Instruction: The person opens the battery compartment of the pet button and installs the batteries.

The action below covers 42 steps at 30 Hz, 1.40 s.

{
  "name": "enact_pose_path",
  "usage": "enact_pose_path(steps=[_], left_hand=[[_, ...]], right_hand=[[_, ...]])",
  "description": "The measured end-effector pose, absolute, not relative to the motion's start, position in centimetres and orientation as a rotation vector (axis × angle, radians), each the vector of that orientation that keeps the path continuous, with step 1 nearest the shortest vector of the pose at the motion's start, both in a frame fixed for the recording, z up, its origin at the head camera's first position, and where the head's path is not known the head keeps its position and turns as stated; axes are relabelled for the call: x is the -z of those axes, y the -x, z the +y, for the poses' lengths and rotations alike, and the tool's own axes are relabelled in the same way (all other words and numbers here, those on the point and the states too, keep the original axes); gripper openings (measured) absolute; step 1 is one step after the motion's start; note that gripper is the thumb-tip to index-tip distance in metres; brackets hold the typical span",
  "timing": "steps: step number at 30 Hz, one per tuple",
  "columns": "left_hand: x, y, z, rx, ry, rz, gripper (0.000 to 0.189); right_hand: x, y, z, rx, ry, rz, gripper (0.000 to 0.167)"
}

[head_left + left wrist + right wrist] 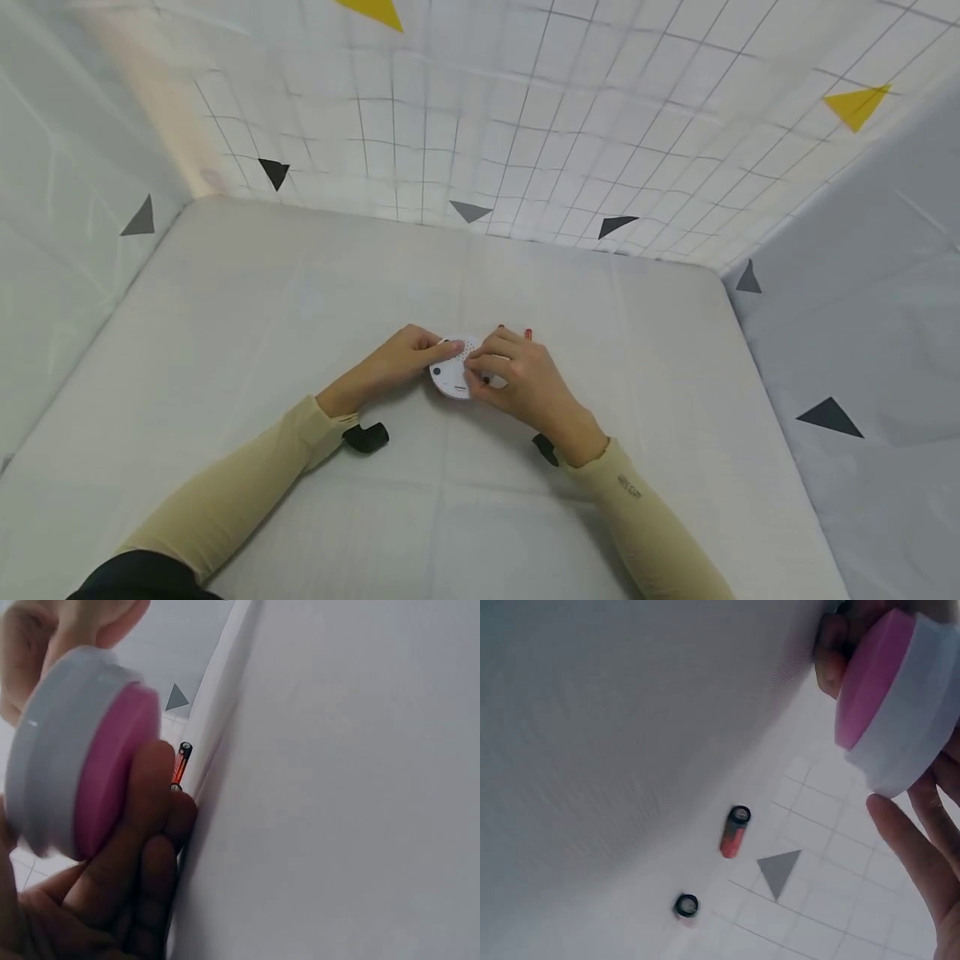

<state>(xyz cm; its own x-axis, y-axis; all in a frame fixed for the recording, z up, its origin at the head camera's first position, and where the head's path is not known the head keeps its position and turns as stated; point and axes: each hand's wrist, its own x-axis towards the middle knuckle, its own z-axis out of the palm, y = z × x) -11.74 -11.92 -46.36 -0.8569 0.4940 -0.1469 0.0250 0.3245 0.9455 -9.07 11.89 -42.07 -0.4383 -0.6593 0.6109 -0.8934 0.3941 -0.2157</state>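
Note:
A round device [449, 382], white with small holes and dark round spots on its upper face, is at the middle of the head view. Its underside is pink, as the left wrist view shows [120, 769]. My left hand [397, 354] grips its left side, thumb on the white face and fingers beneath. My right hand [528, 379] bends over the right part of that face, thumb and fingertips gathered there. In the right wrist view one fingertip [885, 810] touches the white rim. Whether the right fingertips pinch something small is hidden.
Two red-and-black batteries [736, 831] [686, 906] stand just beyond the right hand on the white-covered table [337, 267]. A gridded white sheet [525, 125] with triangle marks rises behind, with sheets on both sides. Black wrist-mounted pieces [366, 438] hang under the forearms.

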Motion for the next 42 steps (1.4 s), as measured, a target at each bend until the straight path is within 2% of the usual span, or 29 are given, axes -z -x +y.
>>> enact_pose_path(steps=[3, 8, 17, 21, 24, 28, 30, 42], left_hand=[[46.38, 11.66, -11.88, -1.549, -0.470, 2.181, 0.042], [46.32, 11.61, -11.87, -1.548, -0.460, 2.192, 0.043], [46.28, 11.94, -12.05, -1.527, -0.475, 2.242, 0.042], [46.17, 11.90, -12.06, -1.510, -0.457, 2.238, 0.042], [46.14, 11.82, -11.98, -1.507, -0.452, 2.234, 0.043], [46.35, 11.81, -11.97, -1.508, -0.450, 2.241, 0.043], [46.43, 11.83, -12.02, -1.506, -0.442, 2.243, 0.044], [46.44, 11.86, -12.00, -1.517, -0.444, 2.238, 0.045]], right_hand=[[42.07, 9.08, 12.01, -0.754, -1.336, -2.221, 0.010], [41.98, 8.90, 12.04, -0.752, -1.339, -2.265, 0.024], [42.12, 8.90, 11.57, -0.693, -1.354, -2.239, 0.014], [42.25, 8.97, 11.50, -0.722, -1.350, -2.215, 0.001], [42.23, 9.00, 11.64, -0.746, -1.352, -2.221, 0.002], [42.00, 8.96, 11.91, -0.773, -1.373, -2.266, 0.020], [41.91, 8.93, 11.95, -0.792, -1.376, -2.280, 0.023], [42.16, 8.66, 11.58, -0.729, -1.365, -2.254, 0.013]])
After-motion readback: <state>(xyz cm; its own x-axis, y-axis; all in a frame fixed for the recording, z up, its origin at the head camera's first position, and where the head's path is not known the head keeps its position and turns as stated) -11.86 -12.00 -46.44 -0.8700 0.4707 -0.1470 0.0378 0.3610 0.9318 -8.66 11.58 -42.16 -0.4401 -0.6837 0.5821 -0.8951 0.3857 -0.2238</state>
